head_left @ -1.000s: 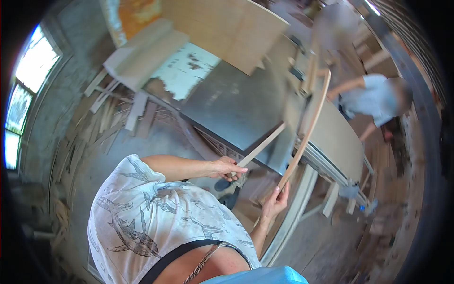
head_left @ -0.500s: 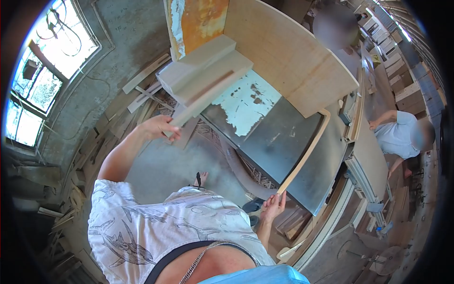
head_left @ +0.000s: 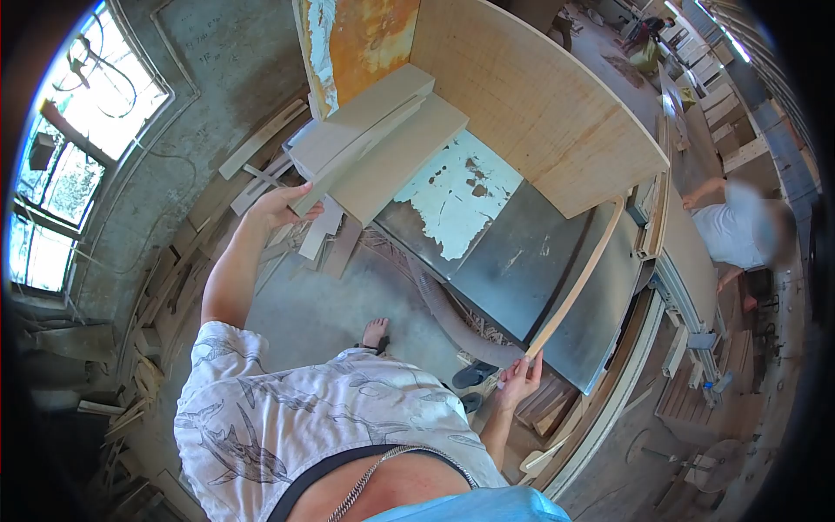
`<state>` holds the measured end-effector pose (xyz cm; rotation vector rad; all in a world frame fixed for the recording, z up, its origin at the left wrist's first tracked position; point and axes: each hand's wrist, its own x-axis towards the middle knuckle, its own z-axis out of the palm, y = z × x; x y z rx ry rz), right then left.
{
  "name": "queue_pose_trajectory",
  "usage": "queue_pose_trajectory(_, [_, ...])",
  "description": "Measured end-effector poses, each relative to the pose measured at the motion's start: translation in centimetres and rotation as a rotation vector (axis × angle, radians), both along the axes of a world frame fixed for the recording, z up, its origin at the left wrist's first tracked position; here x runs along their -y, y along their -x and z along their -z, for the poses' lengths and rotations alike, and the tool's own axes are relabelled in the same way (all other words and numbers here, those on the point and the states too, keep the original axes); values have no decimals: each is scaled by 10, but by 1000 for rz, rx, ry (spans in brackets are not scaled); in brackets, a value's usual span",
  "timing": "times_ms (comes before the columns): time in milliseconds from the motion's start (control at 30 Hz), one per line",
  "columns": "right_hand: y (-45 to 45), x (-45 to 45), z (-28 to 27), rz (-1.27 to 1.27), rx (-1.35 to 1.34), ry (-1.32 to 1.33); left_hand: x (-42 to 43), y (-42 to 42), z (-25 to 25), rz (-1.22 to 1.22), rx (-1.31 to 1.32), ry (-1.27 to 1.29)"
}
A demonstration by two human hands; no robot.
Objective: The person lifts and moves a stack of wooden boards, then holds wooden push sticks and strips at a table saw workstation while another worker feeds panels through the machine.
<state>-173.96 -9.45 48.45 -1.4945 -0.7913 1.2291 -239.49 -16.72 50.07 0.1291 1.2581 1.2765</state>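
Observation:
My left hand point(head_left: 285, 207) is closed on the near end of a long pale board point(head_left: 357, 152), which lies along the step of the stacked boards point(head_left: 404, 161). This stack sits at the far left of a dark metal tabletop point(head_left: 513, 278). In my right hand point(head_left: 520, 378) is the near end of a thin, curved wooden strip point(head_left: 581, 280). The strip slants up and away over the tabletop, its far end near a tall plywood panel point(head_left: 539, 104). White, flaking patches point(head_left: 457, 191) cover part of the metal surface.
A ribbed hose point(head_left: 448, 317) curves below the table edge. Scrap wood point(head_left: 261, 139) lies along the wall at left. A metal rail point(head_left: 687, 304) runs at right, with a co-worker in a light shirt point(head_left: 735, 228) beyond it. Another person point(head_left: 645, 33) is far back.
My left hand has moved up and slightly left, bringing its board onto the stack's step. My right hand and the curved strip have shifted slightly right.

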Motion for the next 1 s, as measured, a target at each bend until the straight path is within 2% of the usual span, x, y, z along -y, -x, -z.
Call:
queue_pose_trajectory(100, [-6, 4, -3, 5, 16, -20, -20, -11, 12, -134, -184, 96])
queue_pose_trajectory(300, [-38, 7, -2, -4, 47, -78, -77, -52, 33, -604, -618, 181])
queue_pose_trajectory(400, [-66, 9, 0, -15, 48, -127, -108, -56, 41, -733, -797, 133])
queue_pose_trajectory(500, [-101, 18, -6, 8, 67, -133, -130, -49, 54, -864, -694, 121])
queue_pose_trajectory(533, [-114, 24, -11, 27, 79, -122, -135, -51, 47, -911, -686, 326])
queue_pose_trajectory(600, [-143, 21, -11, 21, 109, -150, -134, -54, 37, -913, -646, 379])
queue_pose_trajectory(633, [-164, 23, -12, 27, 129, -159, -126, -53, 32, -869, -579, 283])
queue_pose_trajectory(667, [-183, 18, -7, 35, 188, -192, -122, -68, 19, -982, -514, 228])
queue_pose_trajectory(700, [-195, 11, -19, 57, 157, -172, -116, -11, 76, -961, -476, 150])
queue_pose_trajectory(767, [-237, -9, -22, 59, 227, -237, -94, -74, 34, -897, -417, -263])
queue_pose_trajectory(867, [-285, -65, -34, 50, 617, -388, -53, -144, 28, -797, -266, -198])
queue_pose_trajectory(900, [-295, -84, -43, 36, 693, -409, -32, -155, 57, -835, -246, -110])
queue_pose_trajectory(933, [-292, -100, -67, 11, 664, -315, -8, -190, 71, -757, -392, -20])
queue_pose_trajectory(967, [-299, -120, -68, 3, 746, -266, 19, -200, 113, -664, -401, 165])
queue_pose_trajectory(1000, [-301, -136, -71, -29, 831, -240, 66, -172, 221, -458, -470, 307])
